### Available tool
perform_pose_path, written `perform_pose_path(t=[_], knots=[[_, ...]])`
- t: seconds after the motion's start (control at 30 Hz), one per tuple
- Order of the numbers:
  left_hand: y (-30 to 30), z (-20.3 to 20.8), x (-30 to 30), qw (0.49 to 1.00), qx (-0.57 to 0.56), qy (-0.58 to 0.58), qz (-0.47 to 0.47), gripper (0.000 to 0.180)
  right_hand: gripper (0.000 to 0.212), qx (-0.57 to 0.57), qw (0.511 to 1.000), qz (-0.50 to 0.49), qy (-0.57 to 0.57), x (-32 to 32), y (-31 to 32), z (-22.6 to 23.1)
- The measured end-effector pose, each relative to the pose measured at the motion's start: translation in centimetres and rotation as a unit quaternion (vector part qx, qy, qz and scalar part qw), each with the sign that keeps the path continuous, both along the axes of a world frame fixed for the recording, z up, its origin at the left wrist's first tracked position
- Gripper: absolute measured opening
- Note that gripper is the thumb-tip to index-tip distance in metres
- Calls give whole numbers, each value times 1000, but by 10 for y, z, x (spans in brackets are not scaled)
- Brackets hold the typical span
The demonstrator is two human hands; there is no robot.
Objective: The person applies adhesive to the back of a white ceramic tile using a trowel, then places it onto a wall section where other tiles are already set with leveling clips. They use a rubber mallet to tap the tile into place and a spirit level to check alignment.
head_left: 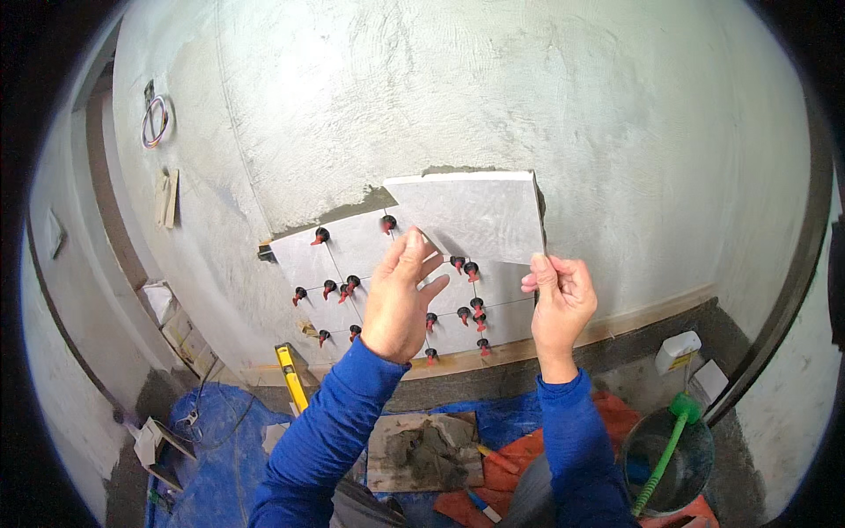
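A large pale grey wall tile (pixel 475 216) leans out at an angle from the wall, with wet mortar showing past its top and right edges. At its lower right corner, my right hand (pixel 561 295) pinches it between thumb and fingers. Close to the tile's lower left edge is my left hand (pixel 396 299), its fingers spread; I cannot tell if they touch the tile. Below and to the left, set tiles (pixel 304 262) cover part of the wall. Several black and red levelling clips (pixel 321 236) stick out along their joints.
A yellow spirit level (pixel 291 377) leans against the wall's foot. Mortar (pixel 429 453) lies heaped on a board between my arms. At the right stands a dark bucket (pixel 704 458) with a green-handled brush (pixel 666 449). Blue sheeting (pixel 211 440) covers the floor at left.
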State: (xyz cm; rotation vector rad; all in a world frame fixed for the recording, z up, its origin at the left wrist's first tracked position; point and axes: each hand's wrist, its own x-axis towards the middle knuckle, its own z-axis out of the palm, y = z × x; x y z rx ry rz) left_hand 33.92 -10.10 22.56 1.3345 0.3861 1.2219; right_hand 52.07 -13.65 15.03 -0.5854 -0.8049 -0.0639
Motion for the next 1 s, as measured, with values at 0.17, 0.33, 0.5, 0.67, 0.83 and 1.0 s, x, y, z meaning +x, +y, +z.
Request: perform_pose_path(t=[0.17,0.33,0.5,0.67,0.83,1.0], knots=[[13,-25,16,997,49,53,23,62,17,-11,998,54,42,12,4,-5],[32,-51,33,1000,21,5,20,70,17,-39,997,50,40,16,8,-10],[54,-68,53,993,-78,-81,-32,70,16,-86,996,-6,8,16,9,-18],[55,-75,61,993,-67,-90,-18,60,14,-73,997,-7,1,29,8,-27],[45,-65,53,993,82,-34,77,52,14,-36,999,35,20,37,11,-34],[28,-56,45,955,217,58,194,46,15,-30,995,72,67,40,15,-40]])
